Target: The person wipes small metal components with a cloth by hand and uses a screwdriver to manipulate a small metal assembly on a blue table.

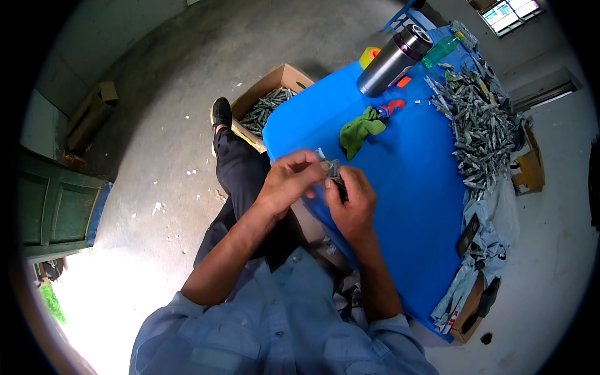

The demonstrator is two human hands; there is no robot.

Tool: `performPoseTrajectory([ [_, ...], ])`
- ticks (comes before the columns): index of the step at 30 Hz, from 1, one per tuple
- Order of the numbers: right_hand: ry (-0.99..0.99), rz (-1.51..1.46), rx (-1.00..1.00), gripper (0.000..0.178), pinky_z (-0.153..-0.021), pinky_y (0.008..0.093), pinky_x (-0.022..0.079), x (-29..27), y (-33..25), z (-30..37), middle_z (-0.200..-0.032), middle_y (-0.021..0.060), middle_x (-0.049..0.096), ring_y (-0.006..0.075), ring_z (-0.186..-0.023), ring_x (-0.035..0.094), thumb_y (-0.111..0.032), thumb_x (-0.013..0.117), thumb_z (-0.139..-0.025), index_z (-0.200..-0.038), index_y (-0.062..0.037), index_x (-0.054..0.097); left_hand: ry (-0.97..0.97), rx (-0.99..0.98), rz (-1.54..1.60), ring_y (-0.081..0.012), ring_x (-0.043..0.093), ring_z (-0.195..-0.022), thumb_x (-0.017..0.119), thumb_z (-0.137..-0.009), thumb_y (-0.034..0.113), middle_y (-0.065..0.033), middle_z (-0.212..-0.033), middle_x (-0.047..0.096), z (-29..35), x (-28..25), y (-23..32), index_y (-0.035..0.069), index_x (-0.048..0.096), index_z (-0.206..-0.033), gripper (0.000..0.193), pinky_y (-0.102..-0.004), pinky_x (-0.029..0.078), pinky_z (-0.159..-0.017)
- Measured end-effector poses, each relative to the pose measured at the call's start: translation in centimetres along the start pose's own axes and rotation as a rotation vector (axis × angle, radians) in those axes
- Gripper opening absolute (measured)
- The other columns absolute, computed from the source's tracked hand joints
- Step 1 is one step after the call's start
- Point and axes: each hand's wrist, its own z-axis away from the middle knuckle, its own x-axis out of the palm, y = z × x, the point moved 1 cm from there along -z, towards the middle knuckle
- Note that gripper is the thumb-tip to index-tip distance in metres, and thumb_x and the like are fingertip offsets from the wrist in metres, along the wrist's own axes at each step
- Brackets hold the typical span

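Over the near left edge of the blue table, my two hands meet around a small grey metallic-looking piece (333,169). My right hand (353,201) is closed on it, with a dark part showing under the curled fingers. The fingers of my left hand (289,182) pinch at the top of the piece, where a small pale bit sticks up; slight blur hides exactly what they grip. Beyond my hands a green cloth (359,132) lies on the tabletop, touching a red and blue object (390,109) of unclear kind.
A heap of similar grey pieces (478,122) covers the table's right side. At the back stand a steel flask (390,65), a yellow tape roll (369,57) and a green bottle (442,51). A cardboard box (250,97) of grey pieces sits on the floor beside my foot.
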Motion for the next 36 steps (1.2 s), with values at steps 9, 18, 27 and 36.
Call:
performPoseTrajectory([
  [9,-0.005,0.073,-0.113,0.021,-0.072,0.046,0.056,0.3,0.0,0.2,-0.099,0.0155,0.07,0.0361,-0.088,0.069,-0.005,0.076,-0.089,-0.107,-0.0007,0.067,0.009,-0.121,0.085,-0.0099,0.067,-0.077,0.072,-0.099,0.01,-0.0046,-0.094,0.071,0.0,-0.7,-0.4,0.002,0.072,-0.105,0.009,-0.0231,0.056,-0.059],
  [18,-0.003,0.08,-0.112,0.022,-0.072,0.0435,0.057,0.0,0.1,0.5,-0.099,0.0143,0.071,0.0343,-0.087,0.07,-0.005,0.077,-0.087,-0.106,-0.0008,0.068,-0.044,-0.011,-0.122,-0.0096,0.069,-0.084,0.072,-0.103,0.012,-0.0032,-0.099,0.073,1.6,-1.2,0.7,0.002,0.073,-0.116,0.016,-0.0251,0.058,-0.07],
  [27,-0.055,0.1,-0.194,0.022,-0.071,0.0424,0.058,-0.3,-0.2,0.6,-0.1,0.0132,0.072,0.0324,-0.087,0.071,-0.005,0.077,-0.087,-0.108,-0.0004,0.07,-0.128,0.013,-0.271,-0.0079,0.068,-0.08,0.075,-0.102,0.011,-0.0013,-0.093,0.073,1.7,-2.5,1.6,0.001,0.075,-0.117,0.018,-0.0239,0.058,-0.07],
  [36,-0.106,0.118,-0.267,0.025,-0.07,0.0416,0.058,-0.7,-0.2,0.3,-0.1,0.0133,0.071,0.0317,-0.084,0.07,-0.005,0.078,-0.085,-0.108,-0.0006,0.071,-0.201,-0.017,-0.381,-0.0078,0.067,-0.076,0.076,-0.098,0.011,-0.0021,-0.088,0.073,1.3,-3.3,2.8,-0.002,0.074,-0.115,0.021,-0.024,0.055,-0.066],
])
